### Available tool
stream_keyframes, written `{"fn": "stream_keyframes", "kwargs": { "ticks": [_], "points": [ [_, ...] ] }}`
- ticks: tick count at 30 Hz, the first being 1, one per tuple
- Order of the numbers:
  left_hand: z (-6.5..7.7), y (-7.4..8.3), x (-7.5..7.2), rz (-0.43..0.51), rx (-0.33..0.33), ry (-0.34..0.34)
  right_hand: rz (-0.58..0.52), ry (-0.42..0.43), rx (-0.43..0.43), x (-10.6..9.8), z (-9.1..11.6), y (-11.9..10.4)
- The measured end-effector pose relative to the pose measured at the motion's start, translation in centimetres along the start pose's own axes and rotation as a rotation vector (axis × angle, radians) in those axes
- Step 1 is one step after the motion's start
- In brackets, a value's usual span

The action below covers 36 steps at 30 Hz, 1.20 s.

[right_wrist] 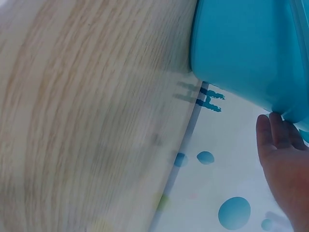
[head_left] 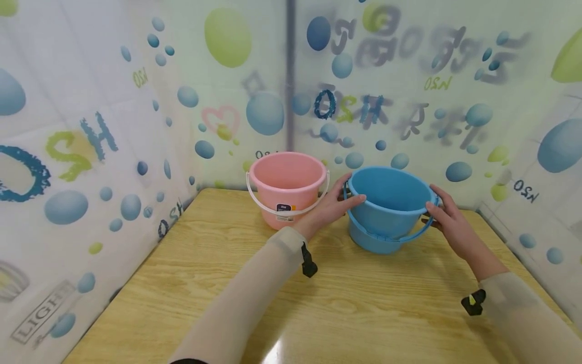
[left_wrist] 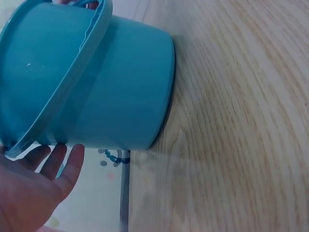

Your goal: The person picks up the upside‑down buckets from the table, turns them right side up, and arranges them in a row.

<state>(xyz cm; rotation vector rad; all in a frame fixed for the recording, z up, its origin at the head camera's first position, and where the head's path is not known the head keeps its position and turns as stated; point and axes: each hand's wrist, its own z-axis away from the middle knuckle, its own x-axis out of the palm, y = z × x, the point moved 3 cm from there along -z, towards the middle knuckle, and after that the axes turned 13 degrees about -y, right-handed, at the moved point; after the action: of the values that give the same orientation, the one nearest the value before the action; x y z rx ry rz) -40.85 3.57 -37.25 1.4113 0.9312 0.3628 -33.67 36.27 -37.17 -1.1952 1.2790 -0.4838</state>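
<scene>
A blue plastic bucket (head_left: 386, 221) stands upright on the table, its blue handle (head_left: 419, 234) hanging down across the front. My left hand (head_left: 331, 208) holds the bucket's left side, thumb at the rim and fingers against the outer wall below it. On the opposite side my right hand (head_left: 454, 225) holds the rim, with the thumb in front and the other fingers around the outside. Both wrist views show fingertips against the wall under the rim. The bucket's base meets the wood in the left wrist view.
Left of the blue bucket, close to my left forearm, stands a pink bucket (head_left: 291, 199) with a white handle (head_left: 263, 206) and a label. The wood-grain table (head_left: 218, 242) ends at patterned curtains (head_left: 182, 76) behind and on both sides.
</scene>
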Motion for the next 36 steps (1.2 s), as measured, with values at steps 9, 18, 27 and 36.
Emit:
{"fn": "stream_keyframes", "kwargs": {
  "ticks": [9,18,27,36],
  "points": [
    [-0.8,0.1,0.0,0.023,-0.021,0.02,-0.02,0.022,0.017,-0.2,-0.6,0.2],
    [-1.6,0.2,-0.2,0.036,-0.059,0.036,-0.005,0.046,0.037,-0.2,-0.9,0.3],
    [-2.1,0.1,-0.2,0.025,-0.081,0.051,0.024,0.059,0.066,-0.1,-1.2,0.3],
    [-2.5,0.3,-0.2,0.034,-0.058,0.043,0.043,0.07,0.076,-0.3,-1.2,0.4]
  ]
}}
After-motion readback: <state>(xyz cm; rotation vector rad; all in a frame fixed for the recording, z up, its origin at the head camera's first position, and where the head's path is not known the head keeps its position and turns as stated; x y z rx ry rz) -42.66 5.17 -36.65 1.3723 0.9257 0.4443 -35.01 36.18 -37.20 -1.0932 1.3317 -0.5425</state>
